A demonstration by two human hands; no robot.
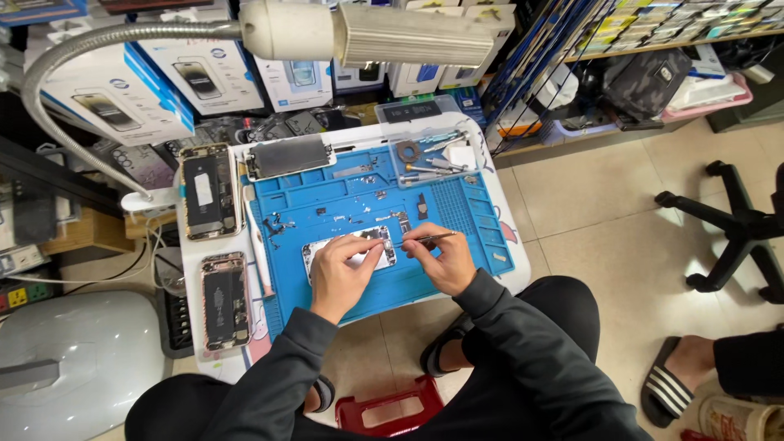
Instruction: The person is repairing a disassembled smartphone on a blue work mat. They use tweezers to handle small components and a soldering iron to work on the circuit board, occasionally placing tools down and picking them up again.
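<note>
1. the opened phone [353,247] lies near the front middle of the blue mat [482,245].
2. the left hand [341,273] presses down on the phone, fingers curled over its lower edge.
3. the right hand [443,260], just right of the phone, pinches tweezers [431,238] whose tip points at its top corner.
4. it looks light, stiff and fragile inside; best held by the outer frame.

Phone repair shop. Blue repair mat [457,204] on small worktop [510,282], opened phones [210,192] alongside, gooseneck lamp [367,33] overhead, boxed phone accessories [147,82] stacked behind, packaged stock on shelf [661,24].
</note>
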